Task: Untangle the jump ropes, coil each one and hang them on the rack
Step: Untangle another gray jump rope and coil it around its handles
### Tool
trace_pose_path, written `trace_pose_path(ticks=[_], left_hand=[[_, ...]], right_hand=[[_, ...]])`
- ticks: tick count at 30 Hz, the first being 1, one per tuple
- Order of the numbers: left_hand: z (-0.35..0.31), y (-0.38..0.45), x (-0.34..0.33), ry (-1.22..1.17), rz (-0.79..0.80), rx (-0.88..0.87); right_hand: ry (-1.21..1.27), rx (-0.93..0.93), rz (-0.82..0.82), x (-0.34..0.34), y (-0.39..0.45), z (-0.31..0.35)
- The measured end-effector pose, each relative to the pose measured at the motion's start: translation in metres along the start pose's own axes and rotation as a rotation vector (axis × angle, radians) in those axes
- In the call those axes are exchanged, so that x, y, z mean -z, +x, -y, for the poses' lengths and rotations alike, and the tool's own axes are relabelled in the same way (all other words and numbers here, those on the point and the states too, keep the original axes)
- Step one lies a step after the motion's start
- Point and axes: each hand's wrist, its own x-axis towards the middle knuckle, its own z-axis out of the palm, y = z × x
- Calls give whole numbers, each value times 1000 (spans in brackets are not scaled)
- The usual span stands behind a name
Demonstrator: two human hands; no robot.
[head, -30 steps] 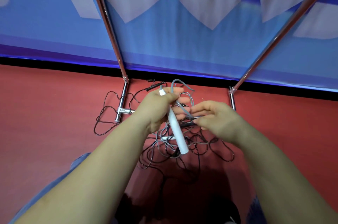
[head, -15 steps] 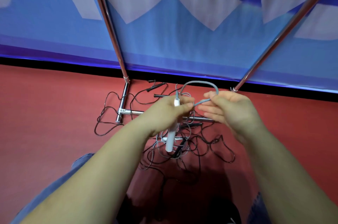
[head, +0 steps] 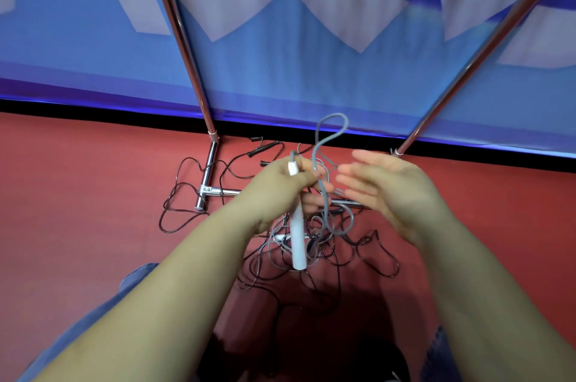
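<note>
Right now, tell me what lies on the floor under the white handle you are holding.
Under the white handle in the left hand lies the tangle of grey and black ropes on the red floor. A second white piece shows; the handle covers the rest.

1. Bright, even light; a dark shadow pools on the near floor (head: 93,194)
2. Glare streaks the rack poles (head: 184,48)
3. Wide-angle bending at the edges; the right hand (head: 389,191) slightly blurred
</note>
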Motion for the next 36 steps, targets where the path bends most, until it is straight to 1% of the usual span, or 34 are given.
trace_pose_path(ticks=[2,3,5,6,7,11,13,14,16,18,22,23,26,28,30,32,34,36], left_hand=[[-3,2,2,-160,-69,13],[-5,3,2,-233,-94,15],[-6,4,3,-316,-123,17],[-6,3,3,-330,-132,19],[-6,4,3,-338,-142,20],[-7,6,4,-406,-212,-4],[-8,7,6,-435,-239,-18],[-8,8,7,-431,-238,-24],[-8,7,7,-371,-209,-27],[-5,6,6,-219,-162,-14],[5,3,5,259,11,-6],[6,1,4,344,54,6],[7,-2,2,438,99,38],[6,-2,2,399,124,23],[7,-1,1,298,139,15],[6,-1,0,201,122,14],[4,-1,-1,116,49,16],[2,2,0,52,-58,19]], right_hand=[[-398,21,94,-5,-3,-6],[-507,16,173,-8,-5,-8],[-613,4,293,-14,-9,-13],[-653,32,294,-15,-9,-14],[-706,72,258,-14,-8,-16],[-928,210,45,-8,-4,-19],[-910,233,20,-7,-1,-21],[-846,228,23,-8,0,-21],[-635,182,35,-10,1,-18],[-392,127,35,-12,-1,-10],[40,37,10,-11,-5,0],[134,21,2,-11,-5,2],[353,-3,-23,-10,-5,5],[424,-8,-35,-10,-5,6],[447,-8,-30,-9,-3,5],[364,17,-9,-9,-1,3],[107,64,12,-8,0,-1],[-244,109,44,-7,1,-6]])
